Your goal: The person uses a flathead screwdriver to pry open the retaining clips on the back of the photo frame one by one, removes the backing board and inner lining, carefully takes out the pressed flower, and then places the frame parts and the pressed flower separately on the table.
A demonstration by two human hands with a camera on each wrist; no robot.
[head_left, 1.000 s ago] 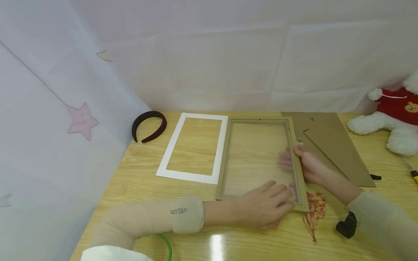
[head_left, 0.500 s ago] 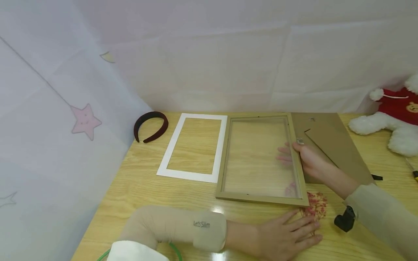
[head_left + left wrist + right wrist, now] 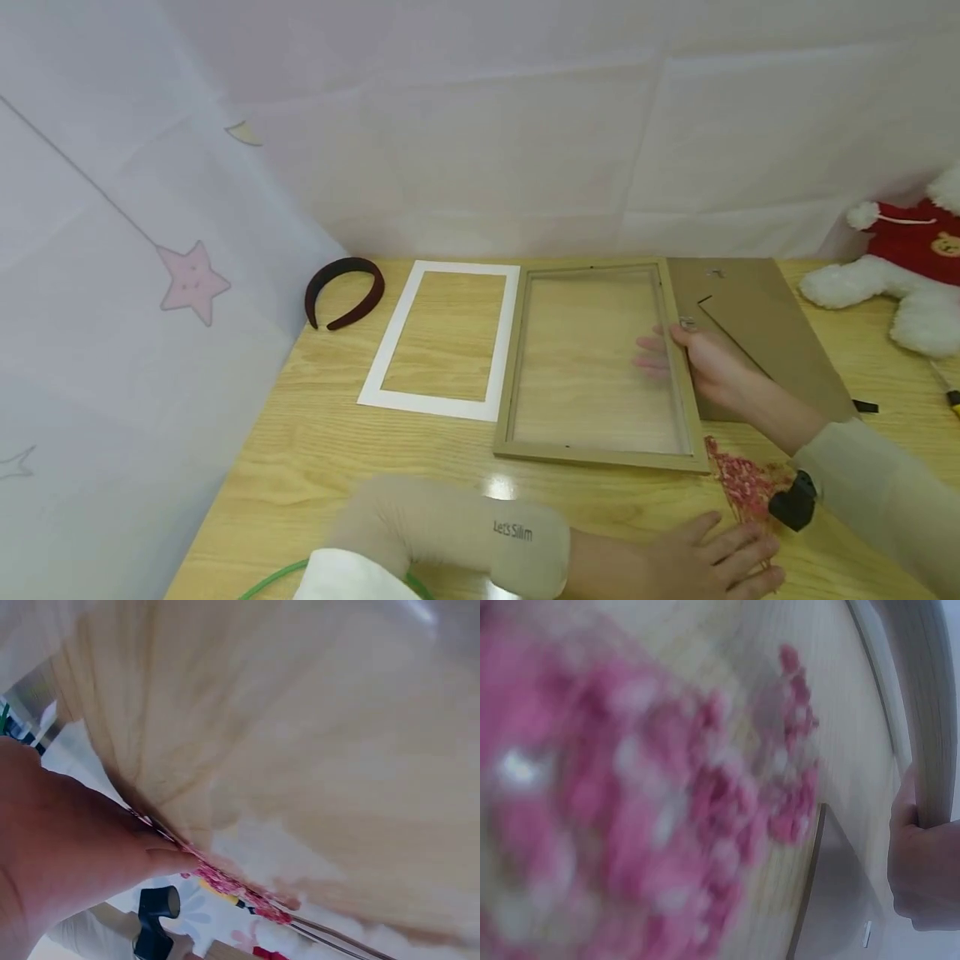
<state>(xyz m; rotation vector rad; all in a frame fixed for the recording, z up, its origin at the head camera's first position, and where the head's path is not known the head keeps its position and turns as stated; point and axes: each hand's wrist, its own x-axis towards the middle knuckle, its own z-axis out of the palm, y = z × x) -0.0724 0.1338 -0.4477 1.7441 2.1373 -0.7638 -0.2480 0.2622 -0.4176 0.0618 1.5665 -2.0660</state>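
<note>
In the head view, a wooden picture frame (image 3: 600, 460) with a clear pane is held at its right side by my right hand (image 3: 712, 362). My thumb lies on the rim, and the fingers show through the pane beneath it. The right wrist view also has my right hand (image 3: 926, 874) gripping the frame's edge (image 3: 926, 712). Below the frame's lower right corner lies a bunch of pink dried flowers (image 3: 742, 483). My left hand (image 3: 705, 562), fingers straight, rests over their stems. The flowers (image 3: 240, 889) appear beyond the fingers in the left wrist view, and blurred blossoms (image 3: 660, 802) fill much of the right wrist view.
A white mat border (image 3: 431, 403) lies left of the frame, with a dark headband (image 3: 322, 283) beyond it. The brown backing board (image 3: 787, 333) lies to the right. A white plush toy (image 3: 915, 258) sits at the far right, near a yellow-and-black tool (image 3: 952, 400).
My left hand has left the frame's lower edge and moved right and toward me onto the flower stems. The flowers have shifted slightly right. My right hand keeps its grip on the frame.
</note>
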